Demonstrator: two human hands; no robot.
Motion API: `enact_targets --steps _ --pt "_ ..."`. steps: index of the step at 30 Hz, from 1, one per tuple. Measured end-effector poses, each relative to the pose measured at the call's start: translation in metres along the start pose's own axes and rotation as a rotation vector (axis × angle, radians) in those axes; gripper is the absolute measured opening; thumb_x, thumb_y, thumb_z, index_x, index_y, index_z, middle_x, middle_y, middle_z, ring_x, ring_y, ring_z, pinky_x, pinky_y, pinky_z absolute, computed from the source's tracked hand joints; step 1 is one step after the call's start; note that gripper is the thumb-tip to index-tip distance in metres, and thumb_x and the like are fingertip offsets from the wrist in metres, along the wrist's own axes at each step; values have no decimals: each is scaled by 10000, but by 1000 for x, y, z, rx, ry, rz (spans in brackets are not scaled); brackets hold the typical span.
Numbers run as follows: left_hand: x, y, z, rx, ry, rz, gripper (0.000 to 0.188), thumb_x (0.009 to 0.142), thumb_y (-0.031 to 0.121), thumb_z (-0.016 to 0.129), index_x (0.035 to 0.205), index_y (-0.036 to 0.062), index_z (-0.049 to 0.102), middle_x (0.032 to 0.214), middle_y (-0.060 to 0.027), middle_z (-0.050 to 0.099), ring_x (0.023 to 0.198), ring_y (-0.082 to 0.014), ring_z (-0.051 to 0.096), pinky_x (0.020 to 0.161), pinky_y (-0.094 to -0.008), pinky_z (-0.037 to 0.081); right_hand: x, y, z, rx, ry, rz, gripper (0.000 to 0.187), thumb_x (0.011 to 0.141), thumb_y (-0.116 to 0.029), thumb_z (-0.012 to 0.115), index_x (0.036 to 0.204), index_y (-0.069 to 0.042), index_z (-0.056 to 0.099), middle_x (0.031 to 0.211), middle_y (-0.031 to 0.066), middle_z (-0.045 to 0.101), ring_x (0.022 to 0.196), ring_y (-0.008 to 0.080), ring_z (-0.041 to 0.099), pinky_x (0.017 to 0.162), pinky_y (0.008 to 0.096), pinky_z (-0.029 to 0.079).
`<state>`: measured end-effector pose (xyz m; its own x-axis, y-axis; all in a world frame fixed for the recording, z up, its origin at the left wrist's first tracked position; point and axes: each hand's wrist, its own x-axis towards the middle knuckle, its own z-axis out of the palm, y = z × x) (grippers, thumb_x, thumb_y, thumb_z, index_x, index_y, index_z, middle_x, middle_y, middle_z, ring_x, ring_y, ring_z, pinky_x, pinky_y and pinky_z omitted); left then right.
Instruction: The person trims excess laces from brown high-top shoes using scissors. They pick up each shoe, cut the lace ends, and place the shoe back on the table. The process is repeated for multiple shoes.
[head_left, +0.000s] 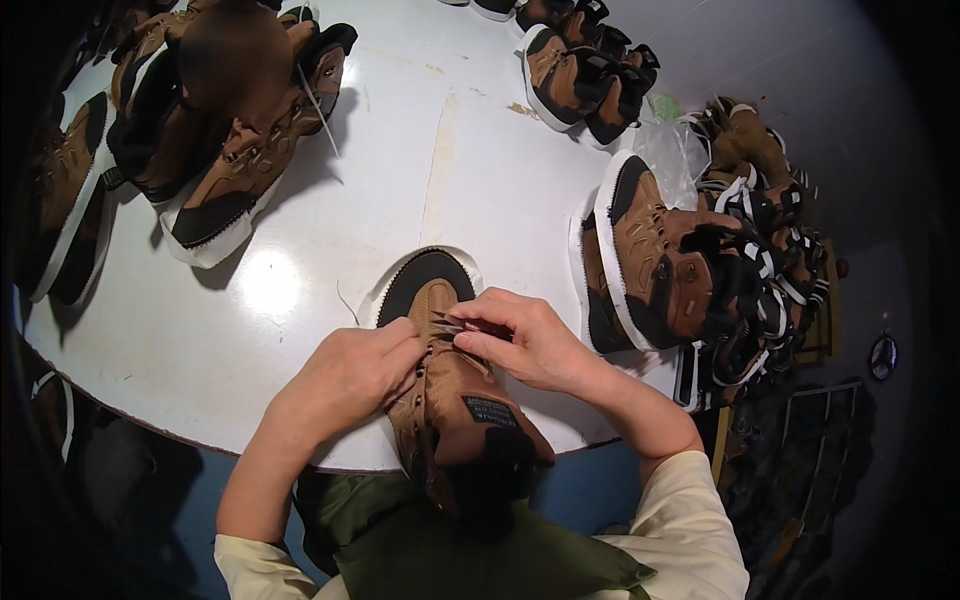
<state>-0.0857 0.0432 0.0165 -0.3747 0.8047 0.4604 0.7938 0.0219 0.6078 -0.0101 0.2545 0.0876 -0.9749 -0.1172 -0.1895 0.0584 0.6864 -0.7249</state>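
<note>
A brown and black shoe (468, 372) with a white sole lies in front of me, toe pointing away and its dark collar hanging over the table's near edge. My left hand (362, 368) is closed on the left side of the shoe, its fingers curled at the lace eyelets. In my right hand (527, 338) is a small pair of thread snips (452, 324), held between thumb and fingers. Their blades sit apart over the eyelets near the base of the tongue. The fingertips of my left hand are partly hidden by the shoe upper.
The white table (390, 150) curves at its near edge. A heap of similar shoes (240, 190) stands at the left. More shoes (650, 250) are stacked at the right, beside a clear plastic bag (668, 160). Another group of shoes (575, 75) stands at the far side.
</note>
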Motion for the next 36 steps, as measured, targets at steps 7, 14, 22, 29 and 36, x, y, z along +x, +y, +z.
enact_targets --steps 7,14,22,29,36 --pt "-1 2 -3 -115 61 -87 158 766 28 640 907 20 569 805 -102 525 600 -281 575 523 -362 486 0 2 0 29 -17 20 266 886 -120 655 1136 -27 641 933 85 628 810 147 598 707 265 474" --pt "0 5 -1 -118 79 -116 165 772 39 651 921 21 581 834 -91 551 635 -273 593 542 -354 506 -1 3 0 39 -11 5 260 888 -119 653 1132 -29 643 935 82 629 807 141 595 702 260 473" --pt "4 6 -5 -9 -31 -49 172 757 49 619 915 11 564 818 -97 523 665 -264 596 536 -357 508 -2 3 0 43 -4 -9 257 889 -124 654 1126 -25 644 928 82 627 796 140 593 693 261 473" --pt "3 6 -3 -1 -24 -52 147 766 47 622 891 12 552 800 -101 502 649 -270 584 526 -362 496 -1 -1 -3 52 -21 6 261 881 -121 662 1124 -26 651 925 84 629 784 145 596 684 264 473" --pt "-2 7 -2 -102 61 -136 163 776 33 652 922 26 578 808 -96 540 616 -279 585 538 -360 496 0 -3 -12 -91 -42 -106 283 858 -108 679 1131 -37 659 888 86 625 756 167 605 655 273 475"
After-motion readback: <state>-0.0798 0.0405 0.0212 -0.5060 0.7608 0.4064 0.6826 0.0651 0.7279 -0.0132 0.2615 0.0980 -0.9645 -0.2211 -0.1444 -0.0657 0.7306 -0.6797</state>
